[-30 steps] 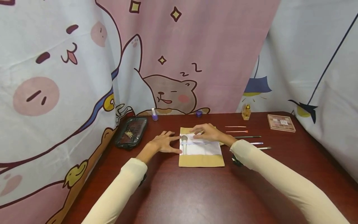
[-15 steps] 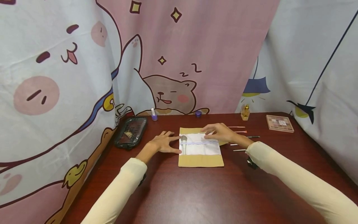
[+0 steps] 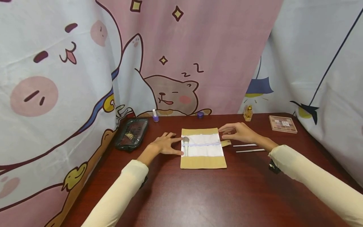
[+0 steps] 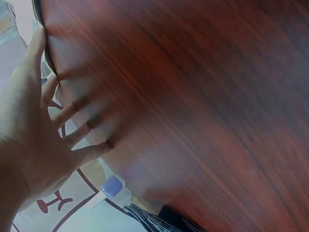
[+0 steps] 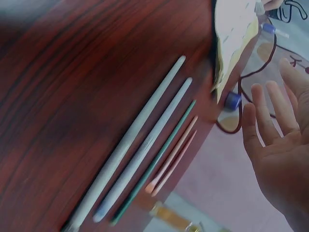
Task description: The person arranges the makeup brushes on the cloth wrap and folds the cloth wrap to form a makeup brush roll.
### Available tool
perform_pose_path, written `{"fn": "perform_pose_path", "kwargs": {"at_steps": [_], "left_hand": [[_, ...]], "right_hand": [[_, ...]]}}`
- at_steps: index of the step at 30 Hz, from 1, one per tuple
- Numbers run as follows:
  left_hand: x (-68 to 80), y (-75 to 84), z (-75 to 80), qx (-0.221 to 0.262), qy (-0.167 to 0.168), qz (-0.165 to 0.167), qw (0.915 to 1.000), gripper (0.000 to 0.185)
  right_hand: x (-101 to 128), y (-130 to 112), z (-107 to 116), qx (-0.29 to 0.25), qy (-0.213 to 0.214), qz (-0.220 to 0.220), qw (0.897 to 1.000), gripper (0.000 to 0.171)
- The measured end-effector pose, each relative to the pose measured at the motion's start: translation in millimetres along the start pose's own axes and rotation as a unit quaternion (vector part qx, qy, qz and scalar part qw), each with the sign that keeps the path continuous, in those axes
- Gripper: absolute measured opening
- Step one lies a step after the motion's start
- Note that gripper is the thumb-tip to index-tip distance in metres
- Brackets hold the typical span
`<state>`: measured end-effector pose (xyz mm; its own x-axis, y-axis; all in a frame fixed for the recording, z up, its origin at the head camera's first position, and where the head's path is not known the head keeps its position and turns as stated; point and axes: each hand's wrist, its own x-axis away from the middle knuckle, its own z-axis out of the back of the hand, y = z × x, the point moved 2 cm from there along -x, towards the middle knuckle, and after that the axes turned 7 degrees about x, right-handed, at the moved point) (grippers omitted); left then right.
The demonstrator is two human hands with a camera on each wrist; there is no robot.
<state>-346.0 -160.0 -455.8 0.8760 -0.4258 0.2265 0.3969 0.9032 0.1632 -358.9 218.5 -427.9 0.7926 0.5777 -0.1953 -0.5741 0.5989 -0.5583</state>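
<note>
A yellow brush roll (image 3: 203, 162) with a white lining lies unfolded on the table. One makeup brush (image 3: 186, 146), white-handled with a grey head, lies at the roll's left side, under the lilac band (image 3: 205, 144). My left hand (image 3: 166, 144) rests at the roll's left edge, fingers spread, thumb and index fingertips on the border. Beyond the right edge hovers my right hand (image 3: 237, 131), fingers loosely bent and holding nothing. In the right wrist view several slim brushes lie in a row, including a pale-handled brush (image 5: 133, 133) and a green one (image 5: 161, 157).
A black-edged clear pouch (image 3: 131, 134) lies at the left. Along the back stand a purple nail polish bottle (image 3: 155, 116), a small purple jar (image 3: 200, 115) and a gold perfume bottle (image 3: 248, 113). An eyeshadow palette (image 3: 283, 124) lies back right. Printed curtains (image 3: 221, 63) enclose the table.
My right hand has moved right, from above the roll's white lining to past its right edge, over the row of brushes. The left hand has stayed in place.
</note>
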Motion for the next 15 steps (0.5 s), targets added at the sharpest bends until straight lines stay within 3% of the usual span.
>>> {"fn": "perform_pose_path", "kwargs": {"at_steps": [15], "left_hand": [[-1.0, -0.6, 1.3, 0.001, -0.002, -0.003, 1.0000, 0.091]], "right_hand": [[52.9, 34.5, 37.0, 0.079, 0.041, -0.021, 0.996, 0.036]]}}
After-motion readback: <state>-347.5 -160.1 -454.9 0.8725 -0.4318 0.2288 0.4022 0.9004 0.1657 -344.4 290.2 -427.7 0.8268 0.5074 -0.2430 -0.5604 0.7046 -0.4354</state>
